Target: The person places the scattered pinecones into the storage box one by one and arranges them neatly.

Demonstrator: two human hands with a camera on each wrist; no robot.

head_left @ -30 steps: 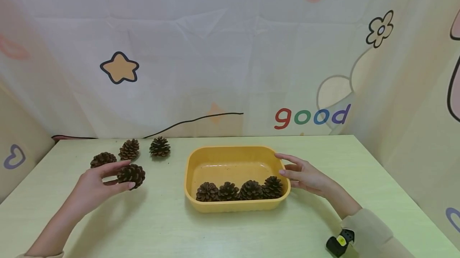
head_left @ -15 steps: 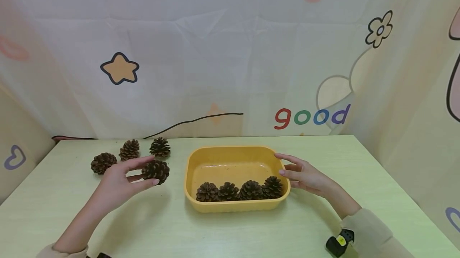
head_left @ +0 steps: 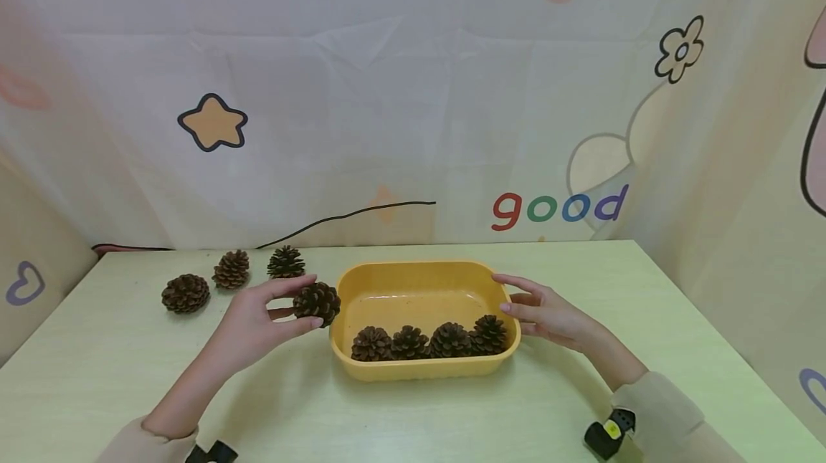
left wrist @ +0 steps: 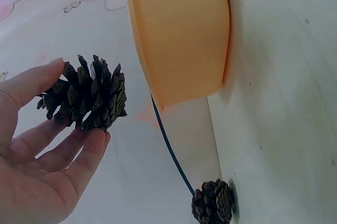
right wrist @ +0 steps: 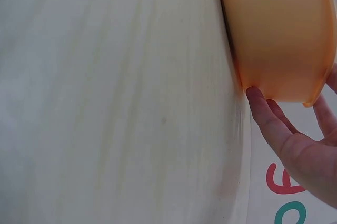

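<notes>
Head view: the left hand (head_left: 258, 320) pinches a pine cone (head_left: 317, 302) just left of the yellow tray (head_left: 426, 371), which the right hand (head_left: 548, 316) steadies with straight fingers.

Left wrist view: fingers (left wrist: 31, 82) grip the scales (a light hold is probably enough).

Right wrist view: fingertips (right wrist: 259, 103) touch the tray's wall.

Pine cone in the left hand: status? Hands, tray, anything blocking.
Left hand pinches pine cone, airborne just left of yellow tray. Right hand open, fingers on tray's right rim. Four cones line tray's near wall; far half bare. Nothing blocking.
</notes>
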